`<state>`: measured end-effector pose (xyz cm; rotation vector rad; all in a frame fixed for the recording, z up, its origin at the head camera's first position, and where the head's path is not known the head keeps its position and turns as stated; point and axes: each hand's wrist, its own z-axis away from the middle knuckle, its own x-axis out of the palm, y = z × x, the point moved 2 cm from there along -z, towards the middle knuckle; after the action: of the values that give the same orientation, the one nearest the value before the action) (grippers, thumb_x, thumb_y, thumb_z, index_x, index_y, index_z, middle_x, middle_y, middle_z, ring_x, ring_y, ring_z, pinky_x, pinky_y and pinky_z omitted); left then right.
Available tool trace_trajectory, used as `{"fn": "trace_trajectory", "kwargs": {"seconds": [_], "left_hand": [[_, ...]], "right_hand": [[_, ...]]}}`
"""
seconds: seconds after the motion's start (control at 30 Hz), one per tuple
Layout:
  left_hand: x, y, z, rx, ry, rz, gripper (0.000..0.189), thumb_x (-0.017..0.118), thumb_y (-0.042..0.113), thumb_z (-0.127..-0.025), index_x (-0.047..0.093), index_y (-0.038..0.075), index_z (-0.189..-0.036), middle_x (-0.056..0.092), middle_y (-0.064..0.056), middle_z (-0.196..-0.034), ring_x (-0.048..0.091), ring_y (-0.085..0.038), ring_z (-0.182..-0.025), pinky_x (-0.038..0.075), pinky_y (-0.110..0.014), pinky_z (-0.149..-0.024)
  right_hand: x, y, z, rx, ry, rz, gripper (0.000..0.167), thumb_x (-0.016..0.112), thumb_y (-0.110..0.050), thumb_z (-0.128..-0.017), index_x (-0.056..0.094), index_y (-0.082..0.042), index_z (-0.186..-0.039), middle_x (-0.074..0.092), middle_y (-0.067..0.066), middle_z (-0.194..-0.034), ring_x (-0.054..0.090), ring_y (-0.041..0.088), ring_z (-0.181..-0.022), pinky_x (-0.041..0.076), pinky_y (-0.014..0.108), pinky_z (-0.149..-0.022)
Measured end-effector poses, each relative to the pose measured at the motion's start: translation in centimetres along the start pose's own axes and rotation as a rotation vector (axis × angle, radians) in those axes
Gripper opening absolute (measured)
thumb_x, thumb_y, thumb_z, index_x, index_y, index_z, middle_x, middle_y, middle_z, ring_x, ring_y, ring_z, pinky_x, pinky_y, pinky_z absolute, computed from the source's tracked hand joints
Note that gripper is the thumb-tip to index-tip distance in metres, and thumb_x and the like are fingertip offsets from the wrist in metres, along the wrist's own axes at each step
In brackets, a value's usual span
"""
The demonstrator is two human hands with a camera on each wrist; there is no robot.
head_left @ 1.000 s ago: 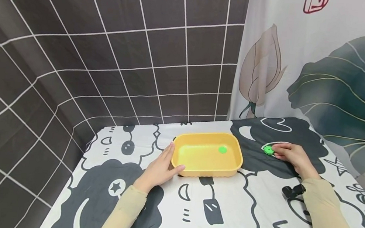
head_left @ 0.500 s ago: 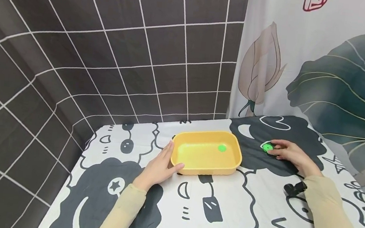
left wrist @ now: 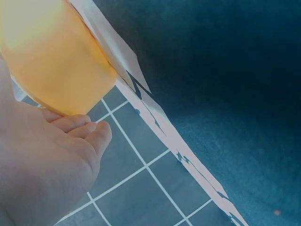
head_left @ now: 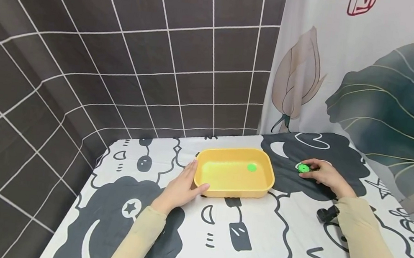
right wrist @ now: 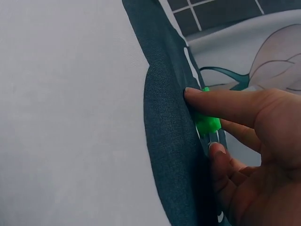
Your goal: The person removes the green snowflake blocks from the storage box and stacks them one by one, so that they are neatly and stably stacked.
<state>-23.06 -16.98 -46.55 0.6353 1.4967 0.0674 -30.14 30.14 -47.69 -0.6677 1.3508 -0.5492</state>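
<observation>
My left hand [head_left: 180, 187] rests at the left end of a yellow rectangular plastic tub [head_left: 236, 194]. Its fingers lie along the tub's outer left wall, with the thumb at the front left corner; the wrist camera sees these fingers against the tub [left wrist: 66, 61]. A round green piece [head_left: 251, 167] lies flat inside the tub, toward the right. Over on the dark part of the cloth, my right hand [head_left: 325, 175] has thumb and index finger at opposite edges of a small green piece [head_left: 304, 168] with a bumpy rim. In the right wrist view, fingers partly cover that green piece [right wrist: 208, 123].
A black-and-white cartoon cloth [head_left: 264, 236] covers the surface. Dark gridded fabric [head_left: 185, 51] hangs behind and on the left, and a leaf-printed curtain [head_left: 385, 89] at the back right. A small black device [head_left: 327, 214] sits at my right wrist.
My right thumb and index finger have spread apart and shifted left to either side of the green piece, which stays in place. My left hand and the tub have not moved.
</observation>
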Motion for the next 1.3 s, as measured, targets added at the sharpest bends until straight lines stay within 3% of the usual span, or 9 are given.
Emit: {"fn": "trace_trajectory", "kwargs": {"seconds": [0.5,0.77,1.03,1.3], "left_hand": [[-0.1,-0.1,-0.1,0.012,0.012,-0.016,0.101,0.042,0.075,-0.094,0.01,0.006,-0.162,0.013,-0.008,-0.168,0.014,-0.023,-0.154,0.026,-0.046,-0.12],[0.0,-0.1,-0.1,0.025,0.011,-0.022,0.102,0.042,0.075,-0.095,0.01,0.004,-0.161,0.011,-0.01,-0.168,0.014,-0.026,-0.154,0.026,-0.046,-0.12],[-0.1,-0.1,-0.1,0.043,0.03,-0.026,0.101,0.044,0.073,-0.095,0.012,0.002,-0.161,0.012,-0.012,-0.168,0.014,-0.027,-0.154,0.027,-0.047,-0.119],[-0.2,0.0,0.0,0.03,0.02,-0.022,0.101,0.044,0.073,-0.095,0.013,0.003,-0.161,0.011,-0.009,-0.169,0.013,-0.023,-0.154,0.027,-0.047,-0.119]], "right_hand": [[-0.1,-0.2,-0.1,-0.009,0.008,-0.006,0.059,0.079,-0.02,-0.086,0.055,0.01,-0.132,0.051,0.02,-0.106,0.049,0.026,-0.085,0.049,0.031,-0.057],[-0.3,0.1,0.1,0.04,-0.02,-0.021,0.072,0.078,-0.025,-0.088,0.044,0.008,-0.142,0.047,0.023,-0.114,0.051,0.028,-0.089,0.051,0.031,-0.064],[-1.4,-0.3,0.6,0.059,-0.046,-0.07,0.08,0.077,-0.028,-0.089,0.036,0.01,-0.147,0.048,0.025,-0.119,0.06,0.022,-0.084,0.054,0.027,-0.069],[-2.9,-1.1,0.9,0.039,-0.04,-0.061,0.083,0.074,-0.029,-0.093,0.029,0.011,-0.151,0.044,0.032,-0.132,0.062,0.032,-0.102,0.055,0.027,-0.077]]}}
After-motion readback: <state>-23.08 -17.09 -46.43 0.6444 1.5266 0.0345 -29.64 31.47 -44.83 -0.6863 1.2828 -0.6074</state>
